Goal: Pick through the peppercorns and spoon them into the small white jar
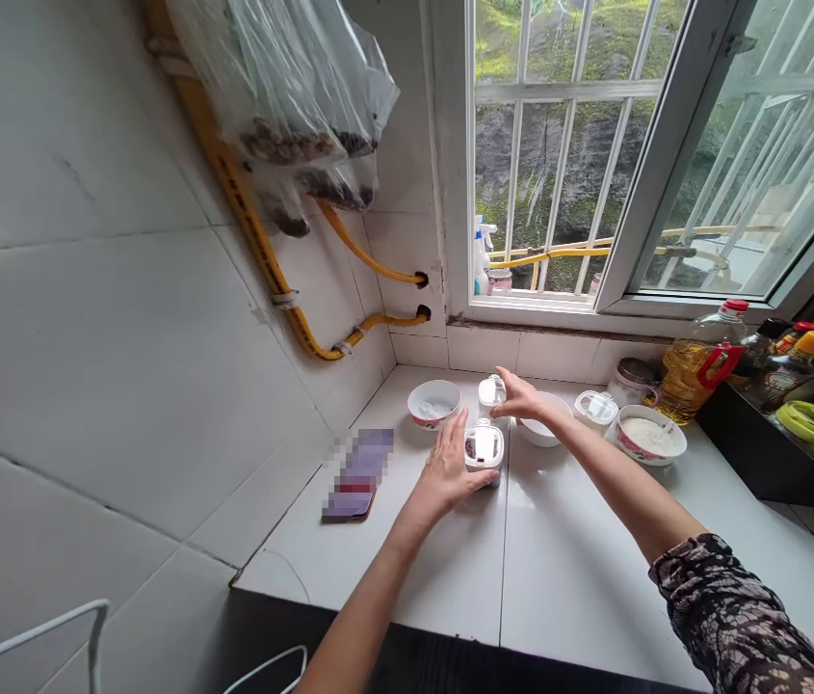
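My left hand rests on the white counter and wraps around the side of a small clear seasoning jar with a white lid. My right hand reaches further back, its fingers spread and touching a second, similar small jar near the wall. A white bowl sits just under my right wrist, partly hidden by it. A small bowl with a red rim stands left of the jars.
A phone lies flat on the counter at left. At right are a lidded container, a bowl of white powder, an oil bottle and sauce bottles. Yellow gas pipes and hanging plastic bags line the left wall.
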The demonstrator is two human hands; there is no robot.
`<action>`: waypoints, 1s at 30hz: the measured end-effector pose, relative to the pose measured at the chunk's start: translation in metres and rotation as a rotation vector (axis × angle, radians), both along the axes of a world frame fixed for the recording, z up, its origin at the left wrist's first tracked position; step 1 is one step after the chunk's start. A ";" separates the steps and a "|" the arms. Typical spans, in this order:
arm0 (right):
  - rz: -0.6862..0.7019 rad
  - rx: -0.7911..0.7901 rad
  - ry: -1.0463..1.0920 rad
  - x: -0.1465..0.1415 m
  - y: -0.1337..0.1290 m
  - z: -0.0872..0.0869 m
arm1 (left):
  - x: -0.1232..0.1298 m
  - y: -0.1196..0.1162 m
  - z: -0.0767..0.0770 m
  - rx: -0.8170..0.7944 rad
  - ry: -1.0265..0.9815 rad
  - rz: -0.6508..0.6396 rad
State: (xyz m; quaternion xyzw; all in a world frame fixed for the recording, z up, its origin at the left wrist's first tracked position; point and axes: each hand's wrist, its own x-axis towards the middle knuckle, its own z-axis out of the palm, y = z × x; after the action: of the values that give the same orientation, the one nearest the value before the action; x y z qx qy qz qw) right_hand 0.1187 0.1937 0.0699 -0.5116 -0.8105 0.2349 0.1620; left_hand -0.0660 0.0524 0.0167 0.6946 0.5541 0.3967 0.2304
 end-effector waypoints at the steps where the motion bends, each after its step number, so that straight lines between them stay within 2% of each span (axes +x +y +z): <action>1: -0.013 0.013 0.025 -0.001 -0.001 -0.003 | 0.005 0.000 -0.002 -0.020 -0.013 0.008; 3: -0.034 0.043 0.080 -0.003 -0.003 -0.007 | 0.014 0.000 -0.008 -0.040 -0.038 0.022; 5: -0.047 0.082 0.137 -0.004 -0.003 -0.008 | 0.019 -0.002 -0.016 -0.050 -0.173 0.106; 7: -0.050 0.123 0.192 -0.004 -0.003 -0.006 | 0.023 -0.004 -0.023 -0.052 -0.291 0.129; 10: -0.044 0.173 0.262 -0.003 -0.003 0.001 | 0.028 -0.007 -0.030 -0.057 -0.391 0.158; 15: -0.044 0.228 0.349 0.010 -0.017 0.021 | 0.031 -0.008 -0.033 -0.100 -0.389 0.210; 19: -0.010 0.250 0.511 0.038 -0.046 0.035 | 0.031 0.002 -0.030 -0.117 -0.351 0.260; 23: 0.001 0.238 0.569 0.071 -0.088 0.038 | 0.032 0.024 -0.024 -0.114 -0.306 0.296; 26: 0.008 0.229 0.558 0.092 -0.121 0.028 | 0.036 0.043 -0.019 -0.114 -0.283 0.306; 30: 0.000 0.214 0.496 0.109 -0.157 0.007 | 0.044 0.066 -0.016 -0.102 -0.269 0.321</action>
State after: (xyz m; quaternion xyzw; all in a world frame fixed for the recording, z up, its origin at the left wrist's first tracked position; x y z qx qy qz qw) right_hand 0.2280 0.0370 0.0765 -0.4184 -0.7663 0.2661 0.4086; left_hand -0.0218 0.1186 0.0006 0.5258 0.6411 0.4889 0.2711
